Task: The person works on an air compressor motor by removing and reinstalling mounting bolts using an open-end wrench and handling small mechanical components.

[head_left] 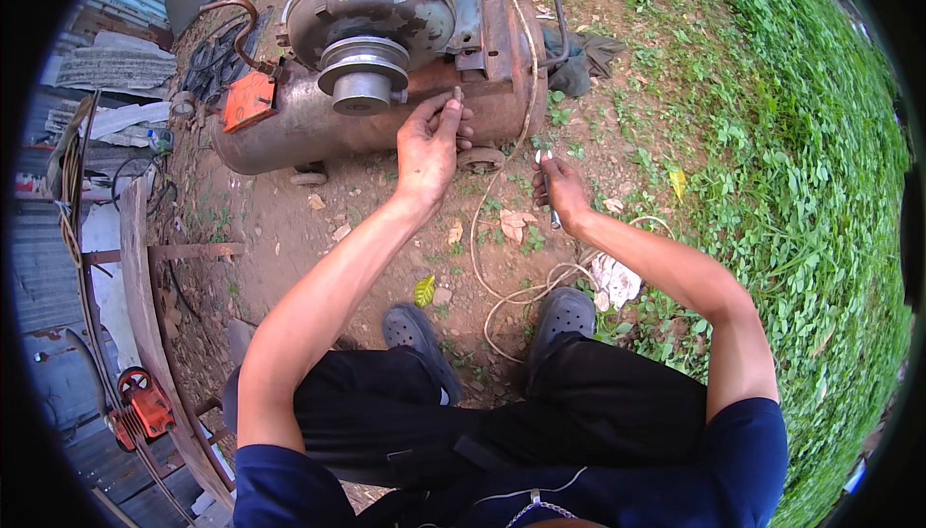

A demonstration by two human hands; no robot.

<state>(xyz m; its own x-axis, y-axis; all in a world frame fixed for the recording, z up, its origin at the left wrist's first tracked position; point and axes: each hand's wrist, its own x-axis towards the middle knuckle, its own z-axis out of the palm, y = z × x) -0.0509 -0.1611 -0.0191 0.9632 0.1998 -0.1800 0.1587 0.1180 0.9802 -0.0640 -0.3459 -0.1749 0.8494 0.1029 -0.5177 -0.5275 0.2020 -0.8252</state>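
Left hand [429, 142] pinched a small bolt [457, 95] at its fingertips, just before the rusty tank [318, 123] below the pulley [364, 70]. Right hand [559, 190] was closed around a wrench [547, 181] over bare dirt [289, 229], apart from the tank.

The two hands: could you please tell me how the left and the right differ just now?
The left hand is raised by the rusty tank, pinching a small metal piece; the right hand sits lower over the dirt, gripping a slim metal tool. Both are bare and closed on something.

Navy short-sleeved shirt [743, 460], black trousers [540, 412], grey perforated clogs [562, 316], bare forearms
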